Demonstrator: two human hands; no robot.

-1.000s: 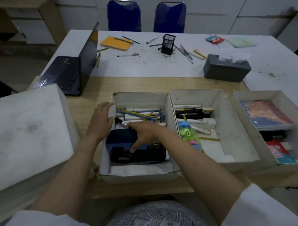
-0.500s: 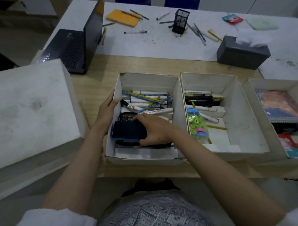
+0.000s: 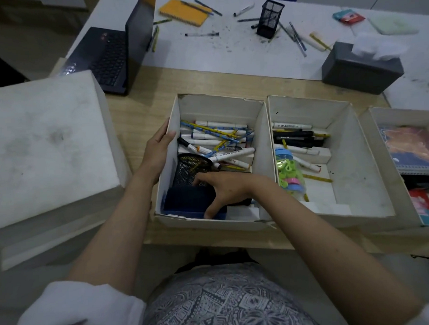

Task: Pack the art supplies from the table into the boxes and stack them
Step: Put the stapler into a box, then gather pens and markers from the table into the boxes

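Three open white boxes stand side by side on the wooden table. The left box (image 3: 218,106) holds markers and pencils (image 3: 220,140), a black mesh pen cup (image 3: 189,168) lying on its side and a dark blue box-shaped holder (image 3: 185,202) at its near end. My right hand (image 3: 221,188) reaches into this box and grips the blue holder from the right, fingers over its top and thumb down its side. My left hand (image 3: 159,149) holds the box's left wall, thumb inside. The middle box (image 3: 354,157) holds markers, pencils and a jar of coloured clips (image 3: 290,176).
The right box (image 3: 377,115) holds notebooks. A large white lid or box (image 3: 45,148) lies at the left. Beyond are a laptop (image 3: 107,54), a grey tissue box (image 3: 358,69), a second mesh cup (image 3: 270,18), an orange notebook (image 3: 184,12) and loose pens on the grey table.
My right hand slid the blue holder toward the near end of the left box, uncovering the mesh cup. The view tilted downward; my left hand stayed on the box wall.
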